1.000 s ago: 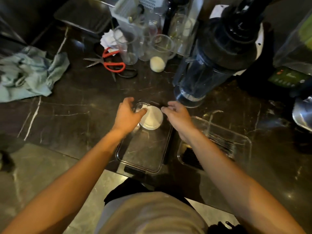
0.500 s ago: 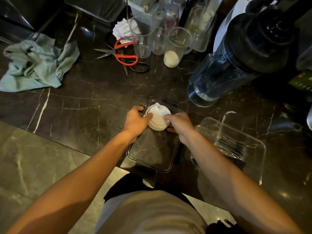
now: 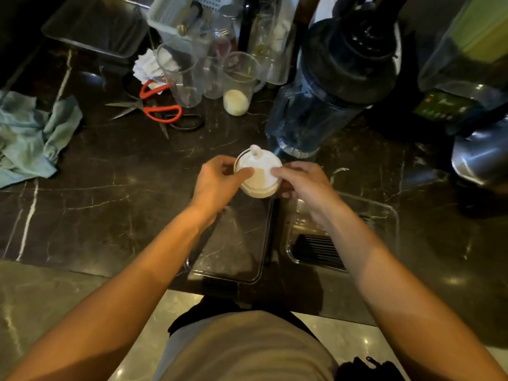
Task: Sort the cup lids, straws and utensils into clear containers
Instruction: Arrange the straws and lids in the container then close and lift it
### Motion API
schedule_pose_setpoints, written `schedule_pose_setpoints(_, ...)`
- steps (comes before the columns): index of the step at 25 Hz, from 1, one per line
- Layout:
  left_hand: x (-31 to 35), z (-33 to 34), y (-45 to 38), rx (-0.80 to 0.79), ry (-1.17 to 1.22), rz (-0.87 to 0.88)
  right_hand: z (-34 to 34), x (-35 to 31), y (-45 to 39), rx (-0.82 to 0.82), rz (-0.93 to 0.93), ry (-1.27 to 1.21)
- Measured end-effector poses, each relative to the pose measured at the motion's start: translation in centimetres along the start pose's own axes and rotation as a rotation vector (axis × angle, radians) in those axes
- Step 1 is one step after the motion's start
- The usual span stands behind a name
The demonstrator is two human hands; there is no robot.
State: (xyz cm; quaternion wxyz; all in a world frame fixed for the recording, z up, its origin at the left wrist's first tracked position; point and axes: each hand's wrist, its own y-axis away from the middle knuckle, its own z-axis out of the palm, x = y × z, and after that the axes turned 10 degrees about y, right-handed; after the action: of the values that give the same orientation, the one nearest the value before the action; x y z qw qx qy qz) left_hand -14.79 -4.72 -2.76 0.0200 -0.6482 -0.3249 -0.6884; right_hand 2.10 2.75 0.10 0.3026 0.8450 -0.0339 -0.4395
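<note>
Two hands [image 3: 220,180] [image 3: 302,182], one lid stack [image 3: 258,174]

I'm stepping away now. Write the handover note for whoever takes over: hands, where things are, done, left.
Left hand and right hand both grip the white cup lids, held over the far end of the left clear container.
The right clear container holds dark items at its near end, too dim to identify.
Done: that right container appears part-filled.
Left: set the lids down in the left container. No straws or loose utensils are plainly visible.
</note>
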Motion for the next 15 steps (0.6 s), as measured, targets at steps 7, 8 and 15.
schedule_pose_setpoints(7, 0.9, 10.5, 3.0, -0.244, -0.074, 0.074, -10.7, 7.4, 1.6, 0.164, 0.061, -0.285)
schedule_pose_setpoints(8, 0.5, 11.5, 3.7, -0.244, -0.083, 0.075, -11.5, 8.8, 1.8, 0.138, 0.079, -0.295)
schedule_pose_setpoints(15, -2.7, 16.5, 8.0, -0.241, -0.088, -0.115, -14.2, 15.0, 1.6, 0.015, 0.101, -0.217)
